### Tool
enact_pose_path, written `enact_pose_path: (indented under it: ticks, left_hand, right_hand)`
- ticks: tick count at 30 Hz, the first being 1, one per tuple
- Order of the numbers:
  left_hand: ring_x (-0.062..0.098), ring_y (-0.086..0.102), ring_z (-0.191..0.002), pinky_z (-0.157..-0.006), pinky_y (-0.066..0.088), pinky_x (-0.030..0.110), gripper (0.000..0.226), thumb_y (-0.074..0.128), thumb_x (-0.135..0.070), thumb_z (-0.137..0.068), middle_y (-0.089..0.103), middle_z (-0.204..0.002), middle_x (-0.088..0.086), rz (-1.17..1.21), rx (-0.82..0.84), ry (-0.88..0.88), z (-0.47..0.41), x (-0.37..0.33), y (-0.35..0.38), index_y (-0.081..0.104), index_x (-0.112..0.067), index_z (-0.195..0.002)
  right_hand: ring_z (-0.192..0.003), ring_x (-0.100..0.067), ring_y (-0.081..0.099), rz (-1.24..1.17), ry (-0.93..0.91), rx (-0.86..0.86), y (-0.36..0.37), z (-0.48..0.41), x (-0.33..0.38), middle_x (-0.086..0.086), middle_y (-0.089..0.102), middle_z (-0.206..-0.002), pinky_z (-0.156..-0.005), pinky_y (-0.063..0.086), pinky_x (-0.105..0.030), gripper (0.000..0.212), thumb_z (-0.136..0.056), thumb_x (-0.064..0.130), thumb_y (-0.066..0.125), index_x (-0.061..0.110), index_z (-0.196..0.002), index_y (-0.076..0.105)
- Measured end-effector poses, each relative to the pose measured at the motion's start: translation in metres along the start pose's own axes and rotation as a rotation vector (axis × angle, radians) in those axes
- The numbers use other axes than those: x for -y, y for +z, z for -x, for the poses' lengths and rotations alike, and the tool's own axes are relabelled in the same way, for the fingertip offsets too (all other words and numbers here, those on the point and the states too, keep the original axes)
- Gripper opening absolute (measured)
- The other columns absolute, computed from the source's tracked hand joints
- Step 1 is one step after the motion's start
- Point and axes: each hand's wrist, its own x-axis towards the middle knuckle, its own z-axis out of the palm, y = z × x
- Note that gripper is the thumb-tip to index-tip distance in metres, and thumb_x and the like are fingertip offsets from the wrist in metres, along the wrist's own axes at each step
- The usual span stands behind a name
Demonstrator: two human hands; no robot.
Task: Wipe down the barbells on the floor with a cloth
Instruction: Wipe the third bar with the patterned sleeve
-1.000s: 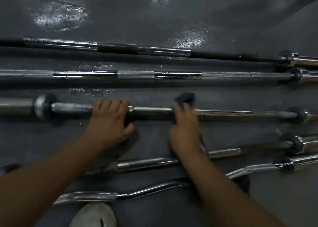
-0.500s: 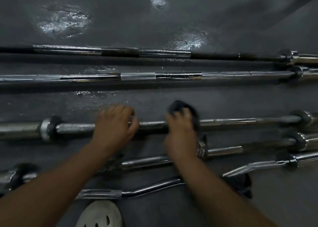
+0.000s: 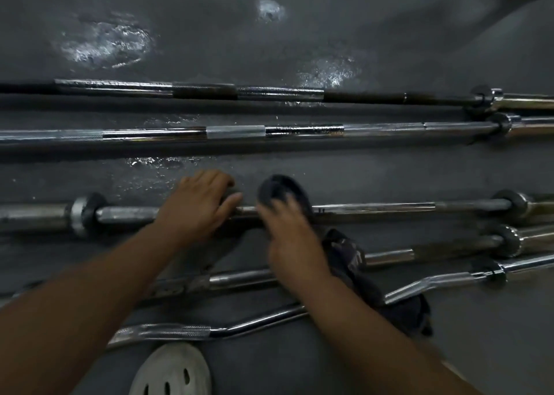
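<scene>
Several chrome barbells lie side by side on the dark floor. My left hand (image 3: 198,203) rests on top of the middle barbell (image 3: 374,208), fingers curled over its shaft. Just to its right, my right hand (image 3: 284,224) presses a dark cloth (image 3: 280,186) around the same shaft; the hand is blurred. The rest of the cloth (image 3: 353,263) trails back under my right forearm over the two nearer bars. Two long straight barbells (image 3: 233,131) lie farther away.
A short straight bar (image 3: 389,255) and a curved curl bar (image 3: 254,322) lie close to me. A pale perforated sandal (image 3: 171,370) is at the bottom edge. Wet patches (image 3: 105,41) shine on the floor beyond the far bars.
Both hands stay on the middle barbell while the cloth hand rubs it, moving slightly left toward my left hand. The cloth now bulges higher over the bar. The camera view has shifted a little.
</scene>
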Motion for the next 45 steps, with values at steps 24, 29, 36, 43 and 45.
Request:
enact_pose_path:
  ticks: [24,29,36,43,45]
  left_hand:
    - [0.025,0.064,-0.098,-0.071,0.042,0.031,0.056,0.051,-0.076,-0.078,0.068,-0.105,0.002,-0.23,0.421,-0.157,-0.059,0.012,-0.036,0.063,-0.025,-0.099]
    - [0.028,0.061,-0.095,-0.074,0.047,0.035,0.049,0.066,-0.066,-0.077,0.064,-0.103,0.004,-0.292,0.102,0.001,-0.024,0.015,-0.02,0.054,-0.023,-0.098]
    - [0.023,0.061,-0.093,-0.078,0.047,0.031,0.076,0.048,-0.088,-0.072,0.067,-0.103,0.003,-0.066,0.665,-0.175,-0.045,0.013,-0.031,0.065,-0.022,-0.108]
    - [0.025,0.063,-0.085,-0.069,0.046,0.033,0.06,0.027,-0.078,-0.087,0.068,-0.096,0.003,-0.157,0.264,-0.013,-0.007,0.012,-0.014,0.058,-0.028,-0.102]
    - [0.024,0.064,-0.093,-0.075,0.047,0.032,0.068,0.023,-0.082,-0.084,0.069,-0.106,0.003,-0.113,0.507,-0.031,-0.029,0.017,-0.019,0.062,-0.033,-0.111]
  right_hand:
    - [-0.148,-0.039,0.019,0.126,0.13,-0.07,-0.009,-0.041,-0.016,-0.014,0.034,-0.153,-0.111,0.037,-0.047,0.071,-0.079,0.005,0.049,0.015,-0.149,0.038]
    - [-0.145,-0.036,0.025,0.149,0.216,-0.113,-0.024,-0.033,-0.059,-0.012,0.036,-0.152,-0.109,0.041,-0.049,0.075,-0.075,0.006,0.046,0.017,-0.149,0.041]
    - [-0.151,-0.03,0.009,0.093,0.043,0.064,-0.004,-0.024,-0.003,-0.004,0.023,-0.159,-0.117,0.031,-0.042,0.074,-0.087,0.004,0.051,0.024,-0.154,0.027]
    - [-0.146,-0.034,0.023,0.03,0.422,-0.18,-0.022,0.002,-0.077,-0.011,0.034,-0.154,-0.118,0.028,-0.046,0.074,-0.078,0.008,0.049,0.019,-0.15,0.039]
    - [-0.149,-0.033,0.014,0.05,0.333,-0.092,-0.013,-0.005,-0.046,-0.009,0.028,-0.157,-0.12,0.024,-0.043,0.077,-0.08,0.001,0.054,0.02,-0.152,0.034]
